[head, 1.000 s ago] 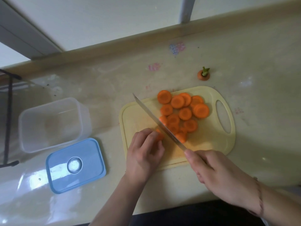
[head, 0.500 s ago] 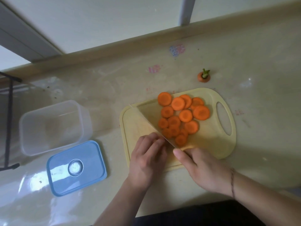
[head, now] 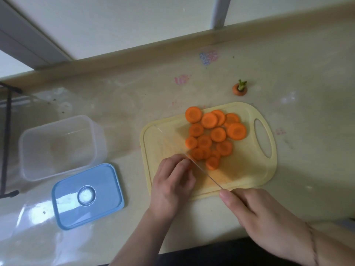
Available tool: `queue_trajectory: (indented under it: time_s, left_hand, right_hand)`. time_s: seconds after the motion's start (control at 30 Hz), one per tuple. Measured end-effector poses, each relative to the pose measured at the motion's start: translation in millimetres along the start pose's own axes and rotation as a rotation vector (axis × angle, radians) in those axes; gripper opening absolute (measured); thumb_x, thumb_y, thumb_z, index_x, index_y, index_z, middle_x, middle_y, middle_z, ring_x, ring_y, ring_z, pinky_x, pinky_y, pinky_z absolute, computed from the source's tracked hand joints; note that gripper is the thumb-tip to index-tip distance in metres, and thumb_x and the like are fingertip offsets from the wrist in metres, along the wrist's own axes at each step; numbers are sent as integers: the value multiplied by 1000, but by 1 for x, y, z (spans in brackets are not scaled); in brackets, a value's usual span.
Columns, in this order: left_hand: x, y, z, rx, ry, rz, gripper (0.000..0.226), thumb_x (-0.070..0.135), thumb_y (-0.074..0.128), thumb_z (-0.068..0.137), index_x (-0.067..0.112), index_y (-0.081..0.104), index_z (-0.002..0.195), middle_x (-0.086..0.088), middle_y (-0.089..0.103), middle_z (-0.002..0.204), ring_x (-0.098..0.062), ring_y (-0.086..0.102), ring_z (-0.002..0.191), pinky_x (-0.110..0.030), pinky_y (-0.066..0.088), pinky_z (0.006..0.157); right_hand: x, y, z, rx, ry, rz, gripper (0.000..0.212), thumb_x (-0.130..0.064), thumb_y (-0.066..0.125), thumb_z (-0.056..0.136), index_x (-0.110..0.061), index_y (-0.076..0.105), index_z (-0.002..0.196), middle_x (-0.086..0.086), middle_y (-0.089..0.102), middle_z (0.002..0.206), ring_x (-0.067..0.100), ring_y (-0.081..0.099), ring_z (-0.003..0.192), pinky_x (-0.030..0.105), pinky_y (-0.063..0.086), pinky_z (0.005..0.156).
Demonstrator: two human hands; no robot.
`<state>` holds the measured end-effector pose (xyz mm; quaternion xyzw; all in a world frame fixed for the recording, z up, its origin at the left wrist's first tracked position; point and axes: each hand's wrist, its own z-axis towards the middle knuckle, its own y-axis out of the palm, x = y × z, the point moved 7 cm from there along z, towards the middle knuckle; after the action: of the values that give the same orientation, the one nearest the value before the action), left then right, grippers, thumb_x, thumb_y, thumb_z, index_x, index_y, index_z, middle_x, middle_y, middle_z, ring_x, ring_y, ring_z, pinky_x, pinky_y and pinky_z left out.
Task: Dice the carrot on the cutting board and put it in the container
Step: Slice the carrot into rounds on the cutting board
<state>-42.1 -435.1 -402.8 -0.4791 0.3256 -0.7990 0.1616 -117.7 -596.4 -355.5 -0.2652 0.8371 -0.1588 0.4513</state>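
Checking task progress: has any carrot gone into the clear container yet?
No, the clear container holds no carrot, and the carrot slices all lie on the cutting board.

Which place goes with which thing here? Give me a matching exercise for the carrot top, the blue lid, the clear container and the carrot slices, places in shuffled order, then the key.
Things:
1. carrot top
2. blue lid
3. clear container
4. carrot slices

Places:
A. piled on the yellow cutting board
B. on the counter beyond the board's far edge
C. on the counter at the far left, open and holding no carrot
D. flat on the counter, nearer the person than the container

Pairs: 1-B, 2-D, 3-C, 4-A
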Motion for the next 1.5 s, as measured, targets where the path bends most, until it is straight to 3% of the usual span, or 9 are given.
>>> queue_trajectory:
  time_s: [0.23, 0.4, 0.5, 0.57, 0.67, 0.83, 1.0, 1.27, 1.5]
  left_hand:
    - [-2, -3, 1, 23, 23, -21, 21, -3, 75, 81, 0, 76, 101, -7, 71, 108, -22, 67, 92, -31, 55, 84]
    - [1, -2, -4, -9, 47, -24, 24, 2, 79, 83, 1, 74, 107, -8, 66, 111, -26, 65, 95, -32, 54, 86]
    - [-7, -8, -5, 44, -3, 5, 30, 5, 76, 84, 6, 69, 113, -4, 58, 111, -28, 65, 90, -35, 55, 81]
    - [-7, -8, -5, 45, -5, 24, 23, 6, 74, 85, 3, 72, 108, -6, 63, 106, -28, 66, 87, -38, 56, 78]
    - [-8, -8, -5, 55, -19, 10, 21, 1, 76, 82, 5, 73, 102, -8, 69, 101, -26, 66, 86, -36, 55, 77]
    - [-9, -7, -5, 48, -17, -20, 29, 0, 80, 79, 11, 72, 104, -4, 68, 103, -24, 64, 86, -30, 52, 80]
    - [-10, -7, -3, 61, -25, -9, 22, 1, 77, 79, 7, 75, 100, -4, 66, 103, -26, 67, 86, -36, 55, 77]
    - [-11, -6, -2, 78, -29, -21, 22, 5, 74, 80, 11, 72, 101, 0, 64, 105, -24, 66, 88, -34, 54, 80]
    - [-11, -10, 0, 95, -16, -32, 34, 4, 74, 81, 21, 65, 108, 6, 61, 108, -18, 65, 89, -28, 54, 81]
  right_hand:
    - [1, 15, 23, -22, 8, -13, 71, -75, 19, 81, -12, 46, 60, 1, 47, 51, 14, 45, 53, 34, 37, 60]
    - [-16, 21, 52, -19, -39, 9, 70, -68, 23, 82, -8, 57, 67, 5, 58, 58, 24, 56, 63, 39, 42, 65]
    - [-15, 15, 43, 1, -17, 38, 66, -70, 25, 81, -14, 50, 57, 4, 54, 51, 19, 53, 55, 36, 42, 63]
    - [-14, 10, 30, 1, 0, 47, 64, -71, 26, 79, -15, 47, 55, 9, 54, 52, 20, 51, 54, 33, 41, 60]
    - [-10, 10, 12, -6, -4, 11, 71, -74, 24, 82, -11, 46, 58, 13, 55, 57, 21, 49, 53, 32, 40, 59]
    - [-2, 13, 3, 13, -35, -18, 78, -85, 19, 79, -12, 40, 62, 4, 41, 55, 18, 40, 55, 32, 37, 58]
    - [-2, 10, 4, 14, -22, -7, 79, -81, 21, 81, -7, 43, 64, 6, 42, 54, 19, 42, 53, 36, 38, 58]
    - [-2, 6, 4, 1, 1, -2, 74, -80, 24, 82, -11, 39, 60, -1, 39, 49, 8, 35, 49, 24, 30, 50]
    - [-6, 17, 13, -40, 15, 8, 73, -77, 20, 84, -10, 40, 60, 2, 41, 52, 20, 40, 55, 34, 37, 59]
